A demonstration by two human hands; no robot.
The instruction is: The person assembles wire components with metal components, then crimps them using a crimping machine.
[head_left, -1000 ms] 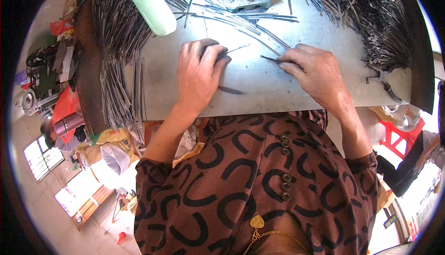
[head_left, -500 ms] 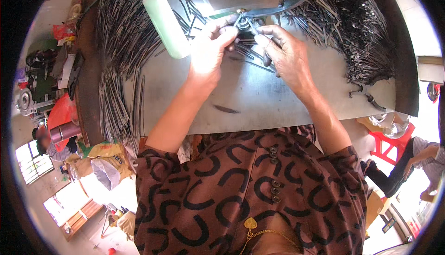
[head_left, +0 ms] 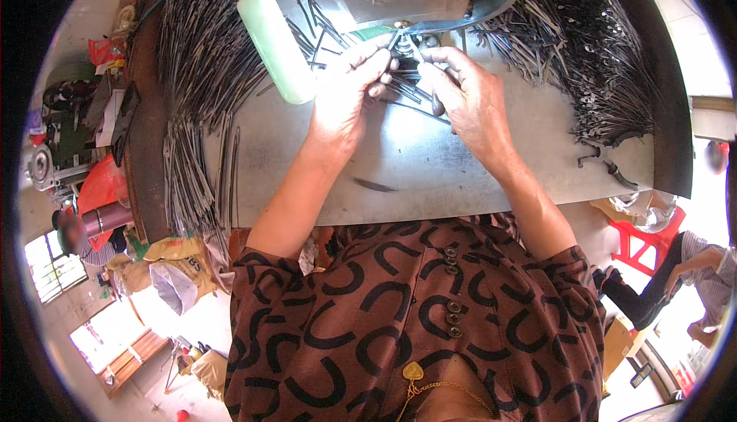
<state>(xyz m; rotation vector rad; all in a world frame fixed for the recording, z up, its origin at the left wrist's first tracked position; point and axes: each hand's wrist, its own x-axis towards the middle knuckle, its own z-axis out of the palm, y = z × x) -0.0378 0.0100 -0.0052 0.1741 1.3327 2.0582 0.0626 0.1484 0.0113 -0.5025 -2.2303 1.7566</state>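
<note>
My left hand (head_left: 353, 88) pinches the end of a thin dark metal strip (head_left: 394, 41), held up at a small metal fixture (head_left: 402, 27) on the far side of the table. Across from it, my right hand (head_left: 470, 93) is closed around a slim tool with a silvery tip (head_left: 415, 47) and a dark rounded handle end (head_left: 437, 105). Its exact kind cannot be made out. Several loose dark strips (head_left: 407, 88) lie on the metal tabletop (head_left: 453, 180) between and under my hands. Glare washes out part of my left hand.
A pale green cylinder (head_left: 275, 46) on a metal rod slants beside my left hand. Heaps of dark strips lie left (head_left: 215, 46) and right (head_left: 591, 53). Dark-handled pliers (head_left: 614, 168) rest at the right edge. A person (head_left: 675, 276) sits near a red stool (head_left: 649, 241).
My hands shift slightly, the left fingers spreading a little below the strip, the right hand moving slightly left. Both stay at the fixture with their grips kept.
</note>
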